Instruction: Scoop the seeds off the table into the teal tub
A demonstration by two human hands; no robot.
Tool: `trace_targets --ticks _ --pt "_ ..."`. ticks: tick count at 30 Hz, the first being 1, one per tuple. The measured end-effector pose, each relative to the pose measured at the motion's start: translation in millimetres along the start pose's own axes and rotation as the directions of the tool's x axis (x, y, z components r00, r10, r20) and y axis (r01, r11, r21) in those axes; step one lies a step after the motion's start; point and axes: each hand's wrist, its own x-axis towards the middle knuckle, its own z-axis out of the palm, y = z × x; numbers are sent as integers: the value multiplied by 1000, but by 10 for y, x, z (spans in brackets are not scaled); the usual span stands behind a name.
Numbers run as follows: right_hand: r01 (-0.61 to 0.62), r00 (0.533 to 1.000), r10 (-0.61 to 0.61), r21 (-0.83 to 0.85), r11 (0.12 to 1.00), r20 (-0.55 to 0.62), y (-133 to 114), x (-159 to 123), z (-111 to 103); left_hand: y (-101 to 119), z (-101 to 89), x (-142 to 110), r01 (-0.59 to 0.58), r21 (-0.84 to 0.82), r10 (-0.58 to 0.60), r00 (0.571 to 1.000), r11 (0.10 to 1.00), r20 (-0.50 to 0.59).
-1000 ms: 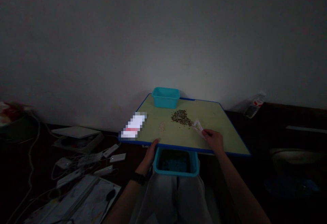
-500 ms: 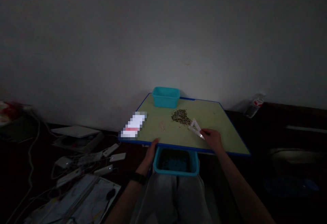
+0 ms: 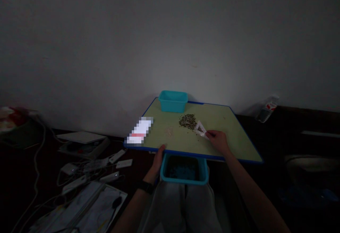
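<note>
1. Well, the right hand point(image 3: 218, 140) pinches a see-through triangle point(image 3: 202, 125) between its thumb and fingers, holding it by one corner.
2. The triangle is low over the board point(image 3: 228, 130), at the near right side of a pile of little dark seeds point(image 3: 187, 121). It is too dim to tell if it is flat on the board.
3. The left hand point(image 3: 158, 158) is at the near edge of the board, with its thumb up by the blue rim. Its other fingers are hidden, so I cannot tell how tight that hand is.
4. A small pale pile point(image 3: 169, 131) lies on the board, to the left of the seeds.
5. A blue tub point(image 3: 173, 105) stands at the back of the board, near the wall point(image 3: 170, 41).
6. A second tub point(image 3: 183, 181) sits at the person's lap, just beside the left hand, partly under the board. There is dark stuff inside.
7. A bright, blurred-out screen point(image 3: 139, 130) lies at the board's left side.
8. A bottle point(image 3: 267, 109) leans off to the right, well apart from the board.
</note>
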Motion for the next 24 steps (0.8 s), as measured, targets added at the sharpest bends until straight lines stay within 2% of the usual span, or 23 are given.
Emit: trace_targets --ticks 6,12,24 --pt "4 1000 -4 55 998 9 13 -35 -4 41 11 -61 -3 -5 3 1000 1000 11" --pt "-54 998 55 68 996 -7 3 -17 -28 66 14 -77 4 -13 -4 999 1000 43" --pt "16 998 -18 32 999 55 2 -26 6 54 35 -71 6 -19 -6 1000 1000 6"
